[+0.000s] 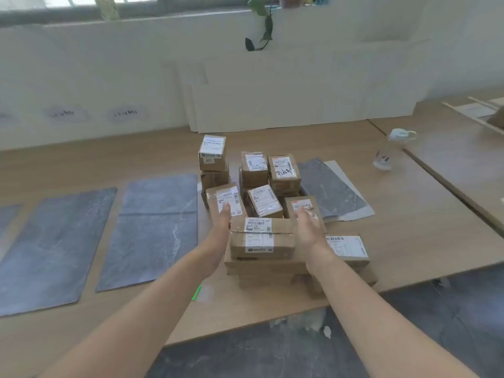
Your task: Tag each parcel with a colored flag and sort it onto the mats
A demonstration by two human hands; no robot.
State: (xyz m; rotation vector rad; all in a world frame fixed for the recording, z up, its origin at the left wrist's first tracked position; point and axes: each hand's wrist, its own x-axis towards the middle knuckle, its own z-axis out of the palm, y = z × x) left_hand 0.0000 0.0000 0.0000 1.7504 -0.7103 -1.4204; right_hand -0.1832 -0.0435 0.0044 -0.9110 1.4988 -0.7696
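The left hand [221,223] and right hand [307,227] are flanking the top parcel [262,237] of the near stack at the middle of the bench [414,236], with fingers straight and wide. I cannot tell whether they are touching it. Grey mats [152,230] are lying to the left, and a green flag [196,292] is lying just near-left of the stack.

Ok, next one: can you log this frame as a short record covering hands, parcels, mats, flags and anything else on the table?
left hand: open, at the left end of the flat parcel; contact unclear
right hand: open, at that parcel's right end
pile: labelled brown boxes, stacked mid-table
grey mats: left of the pile, no parcel on them
another mat: right of the pile
green flag: on the table, beside the left forearm
bottle: clear, far right
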